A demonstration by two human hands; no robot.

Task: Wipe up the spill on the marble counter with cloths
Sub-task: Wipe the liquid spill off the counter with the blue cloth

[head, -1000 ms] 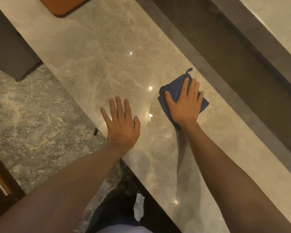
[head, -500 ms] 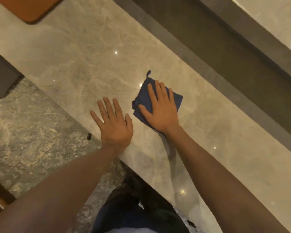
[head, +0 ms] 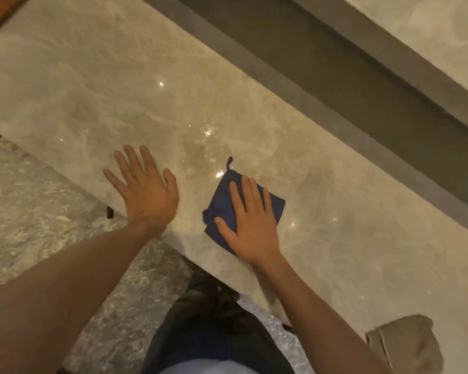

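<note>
My right hand [head: 250, 225] lies flat on a folded dark blue cloth [head: 274, 203], pressing it onto the beige marble counter [head: 349, 211] near its front edge. A wet, shiny spill [head: 203, 145] glistens on the marble just beyond the cloth's small loop. My left hand [head: 146, 190] rests flat on the counter's front edge, fingers spread, holding nothing. A crumpled tan cloth [head: 408, 344] lies on the counter at the lower right, beside my right forearm.
A dark recessed channel [head: 322, 76] runs along the counter's far side, with another marble surface [head: 430, 31] beyond it. An orange-brown board [head: 0, 12] shows at the top left corner. A speckled stone floor [head: 38, 211] lies below the edge, and my legs stand close to it.
My right hand has slid the blue cloth back toward the front edge, uncovering wet marble beyond it. The left hand stays planted. The tan cloth has come into view at the lower right.
</note>
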